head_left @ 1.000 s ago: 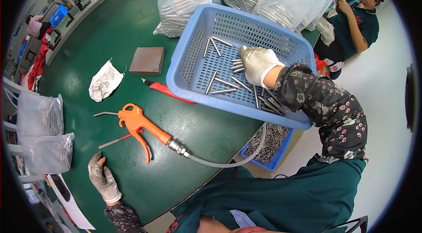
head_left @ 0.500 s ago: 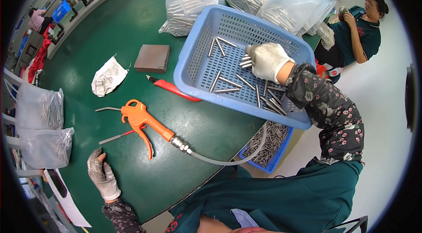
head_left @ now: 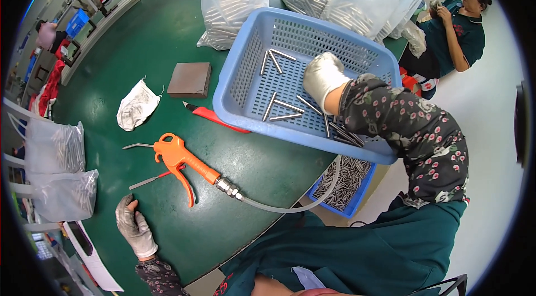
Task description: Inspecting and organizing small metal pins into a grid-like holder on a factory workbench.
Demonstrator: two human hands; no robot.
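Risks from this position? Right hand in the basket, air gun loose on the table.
1. The basket overhangs the table edge near the right hand; pressing there may tip it and spill the pins toward the lower bin.
2. The hose hangs off the table edge by the person's body; a snag could drag the air gun.
3. The left hand rests flat, bracing nothing.

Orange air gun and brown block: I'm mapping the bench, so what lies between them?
Head view: only bare green table between orange air gun and brown block.
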